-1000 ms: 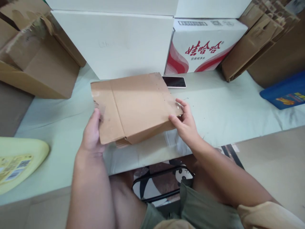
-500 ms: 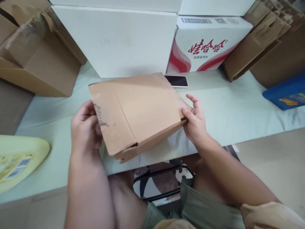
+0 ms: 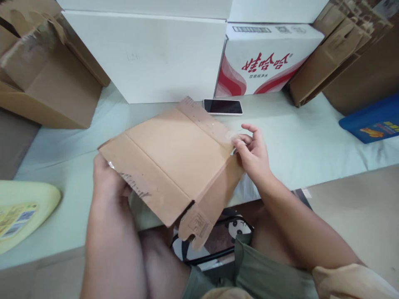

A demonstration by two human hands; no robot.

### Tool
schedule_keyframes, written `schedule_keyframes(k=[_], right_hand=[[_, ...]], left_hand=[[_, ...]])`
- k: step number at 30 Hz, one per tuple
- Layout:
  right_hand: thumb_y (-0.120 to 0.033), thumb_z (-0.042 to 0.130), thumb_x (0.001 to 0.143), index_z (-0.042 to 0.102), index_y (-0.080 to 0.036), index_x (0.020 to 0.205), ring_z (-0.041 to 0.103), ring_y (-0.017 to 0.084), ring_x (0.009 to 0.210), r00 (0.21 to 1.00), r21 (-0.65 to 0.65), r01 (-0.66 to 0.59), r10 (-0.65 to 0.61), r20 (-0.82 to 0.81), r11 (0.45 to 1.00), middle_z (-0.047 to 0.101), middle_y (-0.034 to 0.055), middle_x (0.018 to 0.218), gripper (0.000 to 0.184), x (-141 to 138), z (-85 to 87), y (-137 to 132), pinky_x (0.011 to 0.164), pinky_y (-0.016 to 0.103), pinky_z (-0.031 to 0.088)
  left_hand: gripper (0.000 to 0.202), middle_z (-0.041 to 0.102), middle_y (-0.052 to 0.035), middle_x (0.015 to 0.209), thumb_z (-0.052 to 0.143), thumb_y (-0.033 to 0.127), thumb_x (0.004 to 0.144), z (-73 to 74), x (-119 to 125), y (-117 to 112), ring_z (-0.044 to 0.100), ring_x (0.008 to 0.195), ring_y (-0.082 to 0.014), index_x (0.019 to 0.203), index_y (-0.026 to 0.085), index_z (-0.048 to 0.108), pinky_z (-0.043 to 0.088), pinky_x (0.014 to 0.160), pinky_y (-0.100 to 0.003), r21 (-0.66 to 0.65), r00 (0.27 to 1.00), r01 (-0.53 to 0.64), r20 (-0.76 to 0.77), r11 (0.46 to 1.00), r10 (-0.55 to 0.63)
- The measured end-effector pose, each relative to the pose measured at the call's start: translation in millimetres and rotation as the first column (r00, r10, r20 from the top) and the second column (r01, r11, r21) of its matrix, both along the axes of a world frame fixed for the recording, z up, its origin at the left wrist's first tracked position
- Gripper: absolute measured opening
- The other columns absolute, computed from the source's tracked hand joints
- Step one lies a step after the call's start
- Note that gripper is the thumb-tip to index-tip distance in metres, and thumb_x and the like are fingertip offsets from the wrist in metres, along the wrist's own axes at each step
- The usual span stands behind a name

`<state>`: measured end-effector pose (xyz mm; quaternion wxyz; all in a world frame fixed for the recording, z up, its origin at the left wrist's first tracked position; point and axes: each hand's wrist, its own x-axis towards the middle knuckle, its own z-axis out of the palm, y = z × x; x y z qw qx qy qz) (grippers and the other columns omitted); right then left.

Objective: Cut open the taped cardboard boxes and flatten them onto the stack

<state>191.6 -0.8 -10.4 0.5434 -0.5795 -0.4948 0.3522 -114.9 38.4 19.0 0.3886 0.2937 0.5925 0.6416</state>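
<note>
A brown cardboard box, partly unfolded with creased flaps, is held tilted above the pale green cloth. Its near flap has a torn, notched end, and dark scuffs mark the left flap. My left hand grips the box's left edge from beneath, most of its fingers hidden behind the flap. At the right edge, my right hand pinches the cardboard between thumb and fingers, with a bit of clear tape by the fingertips. The index finger there sticks out, away from the box.
Behind the box lies a phone, in front of a big white box and a white-and-red carton. Brown cartons stand at the left, folded cardboard at the right. A yellow-green bottle and a blue package flank the cloth.
The cardboard has turned and tipped toward me, its left corner lower and its near flap swung down. More of the phone shows behind it. Both hands keep hold.
</note>
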Motion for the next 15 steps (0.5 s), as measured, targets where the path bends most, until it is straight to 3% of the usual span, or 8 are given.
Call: schedule_keyframes(k=[2,5,7,9,11,13,15], right_hand=[[-0.049,0.071,0.088,0.048,-0.029,0.130,0.069,0.019,0.085,0.994,0.020,0.027,-0.029,0.102,0.999,0.073,0.0032,0.105,0.052,2,-1.4,1,0.077,0.037,0.055],[-0.049,0.074,0.083,0.052,-0.029,0.132,0.067,0.027,0.121,0.973,0.050,0.094,-0.102,0.208,0.994,0.070,0.0115,0.134,0.058,5,-5.2,4,0.099,0.047,0.055],[-0.053,0.077,0.079,0.052,-0.028,0.135,0.065,0.028,0.126,0.981,0.016,0.127,-0.128,0.146,0.992,0.065,0.0137,0.143,0.066,7,-8.1,7,0.098,0.046,0.057],[-0.057,0.079,0.078,0.055,-0.027,0.131,0.070,0.022,0.100,0.997,-0.099,0.065,-0.068,-0.023,0.993,0.069,0.0124,0.131,0.066,7,-9.2,9,0.075,0.034,0.058],[-0.063,0.081,0.076,0.063,-0.023,0.116,0.057,0.012,0.061,0.967,-0.244,-0.145,0.086,-0.238,0.959,0.073,0.0077,0.104,0.060,5,-7.1,8,0.047,0.024,0.042],[-0.068,0.087,0.068,0.067,-0.020,0.097,0.038,0.005,0.045,0.881,-0.322,-0.368,0.217,-0.421,0.872,0.070,0.0030,0.082,0.060,-1,-1.6,4,0.037,0.021,0.023],[-0.067,0.095,0.058,0.068,-0.018,0.088,0.035,0.003,0.042,0.808,-0.313,-0.467,0.256,-0.531,0.827,0.067,0.0012,0.073,0.063,-6,6.7,0,0.035,0.019,0.016]], left_hand=[[0.034,0.071,0.0004,0.069,0.084,0.038,0.055,2.6,1,3,0.065,0.067,-0.0170,0.079,0.018,0.070,0.057,0.059,-0.025,0.062,0.994,0.022,0.106,0.998,-0.029],[0.023,0.076,-0.0020,0.077,0.079,0.038,0.074,6.2,0,5,0.076,0.087,-0.0235,0.090,0.022,0.072,0.065,0.074,-0.033,0.171,0.957,0.076,0.263,0.982,-0.120],[0.017,0.079,-0.0032,0.083,0.070,0.037,0.088,8.9,-1,5,0.078,0.098,-0.0247,0.098,0.024,0.073,0.066,0.079,-0.035,0.237,0.939,0.055,0.319,0.970,-0.131],[0.018,0.081,-0.0027,0.088,0.061,0.036,0.096,11.3,-2,5,0.078,0.102,-0.0244,0.104,0.026,0.072,0.067,0.082,-0.035,0.284,0.932,0.010,0.344,0.959,-0.111],[0.018,0.081,-0.0008,0.091,0.058,0.035,0.099,12.4,-3,5,0.079,0.105,-0.0239,0.109,0.028,0.071,0.066,0.085,-0.036,0.275,0.929,0.020,0.350,0.961,-0.120],[0.018,0.081,0.0008,0.093,0.058,0.038,0.100,11.8,-3,3,0.078,0.107,-0.0237,0.110,0.029,0.070,0.066,0.086,-0.036,0.274,0.929,0.027,0.349,0.961,-0.125],[0.024,0.079,0.0006,0.093,0.056,0.046,0.100,9.9,-1,2,0.077,0.106,-0.0236,0.108,0.027,0.069,0.065,0.086,-0.036,0.332,0.929,0.001,0.350,0.943,-0.124]])
